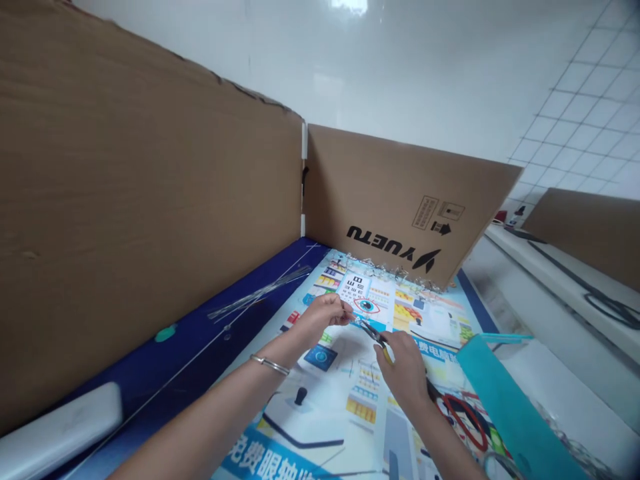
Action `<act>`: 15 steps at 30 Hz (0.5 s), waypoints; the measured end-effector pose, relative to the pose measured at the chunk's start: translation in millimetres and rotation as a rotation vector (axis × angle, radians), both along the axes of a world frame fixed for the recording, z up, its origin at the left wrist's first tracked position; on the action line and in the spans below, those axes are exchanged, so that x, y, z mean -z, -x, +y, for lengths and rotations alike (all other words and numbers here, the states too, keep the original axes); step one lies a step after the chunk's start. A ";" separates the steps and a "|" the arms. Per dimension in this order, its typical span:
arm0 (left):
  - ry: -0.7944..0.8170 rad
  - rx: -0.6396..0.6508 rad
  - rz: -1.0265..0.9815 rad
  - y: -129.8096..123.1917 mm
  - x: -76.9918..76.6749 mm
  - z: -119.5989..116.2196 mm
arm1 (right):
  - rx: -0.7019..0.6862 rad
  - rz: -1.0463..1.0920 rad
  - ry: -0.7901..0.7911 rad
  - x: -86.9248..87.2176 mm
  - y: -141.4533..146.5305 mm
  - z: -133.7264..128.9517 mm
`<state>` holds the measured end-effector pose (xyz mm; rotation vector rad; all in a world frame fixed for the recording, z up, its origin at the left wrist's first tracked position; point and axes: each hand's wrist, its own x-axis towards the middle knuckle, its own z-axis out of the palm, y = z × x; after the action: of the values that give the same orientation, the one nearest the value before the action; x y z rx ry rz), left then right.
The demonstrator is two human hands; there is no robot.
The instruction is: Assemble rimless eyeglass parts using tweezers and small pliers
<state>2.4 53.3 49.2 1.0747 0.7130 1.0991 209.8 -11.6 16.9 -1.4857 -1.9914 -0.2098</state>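
From the head view, our left hand (325,317) pinches a small thin piece (354,319), too fine to identify, against the tip of the yellow-handled pliers (374,335) closed in our right hand (403,369), both above the poster-covered tabletop (345,427). Just right of them, a teal-walled tray (515,413) holds glinting clear pieces (567,448), too blurred to tell apart.

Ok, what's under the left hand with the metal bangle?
A blue-and-white printed eye-care poster lies there, its eye-chart panel showing just past the left hand. What lies directly under the palm is covered.
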 end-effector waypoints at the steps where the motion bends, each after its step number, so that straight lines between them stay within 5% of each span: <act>1: 0.004 0.017 0.010 -2.1 0.8 6.5 | 0.010 0.002 -0.011 2.4 -1.2 5.3; 8: -0.008 0.066 0.104 -12.8 12.0 20.8 | 0.004 0.082 -0.082 18.6 -6.8 14.0; 15: 0.041 0.101 0.076 -14.6 26.3 14.5 | 0.002 -0.116 -0.070 15.6 -0.5 2.1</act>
<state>16.9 67.8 22.8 1.1100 0.7307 0.9580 210.3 -9.5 1.3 -1.4611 -2.0517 -0.3706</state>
